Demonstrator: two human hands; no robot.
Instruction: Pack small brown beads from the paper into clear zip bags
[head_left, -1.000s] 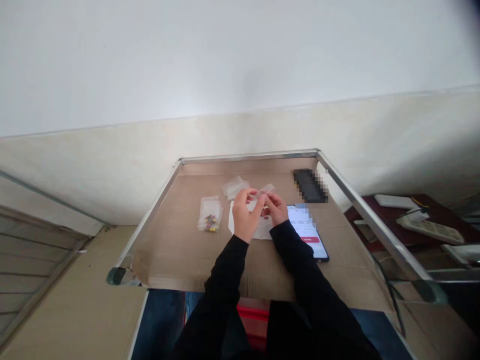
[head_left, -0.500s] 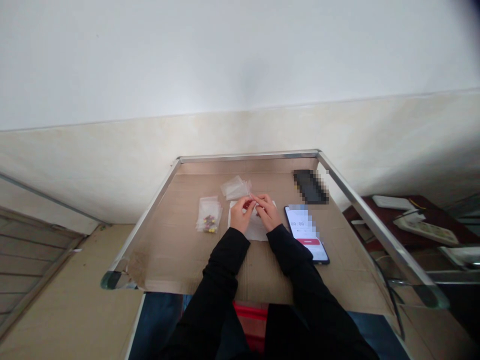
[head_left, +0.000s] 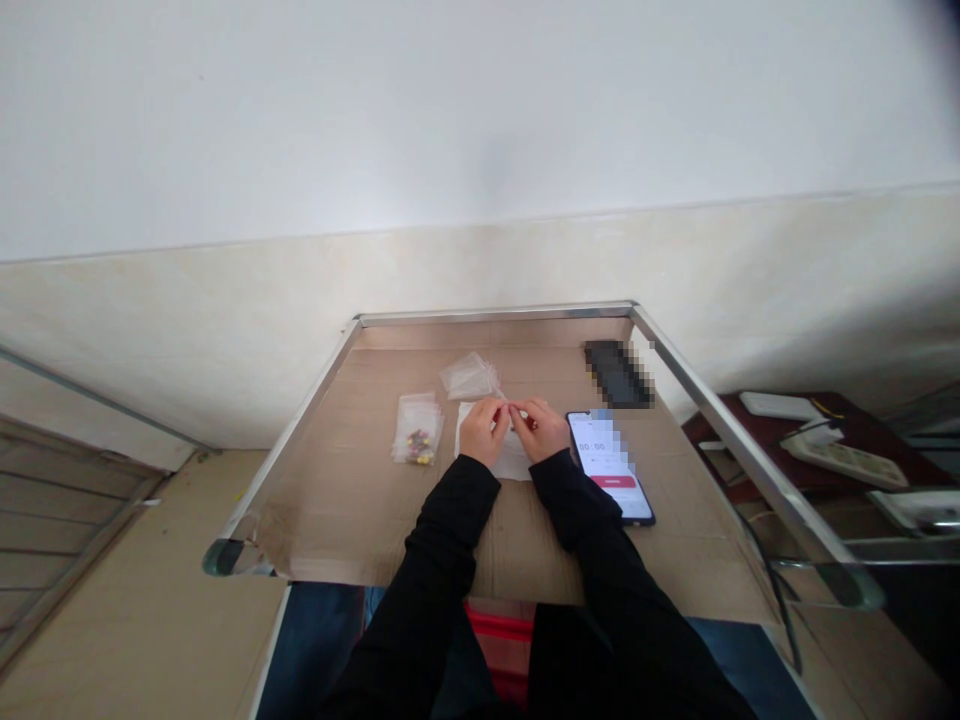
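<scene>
White sheet (head_left: 514, 464) lies under 2 hands (head_left: 481, 432) (head_left: 543, 432) (fingertips together).

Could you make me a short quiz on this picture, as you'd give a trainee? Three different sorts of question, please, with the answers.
1. Which of these lies nearest the right hand?
A) the power strip
B) the lit phone
C) the dark flat object

2. True or false: the right hand and the left hand are close together over the white sheet.

3. Fill in the blank: the small coloured pieces show in the clear bags on the person's ____ side of the white sheet.

Key: 1. B; 2. true; 3. left
</scene>
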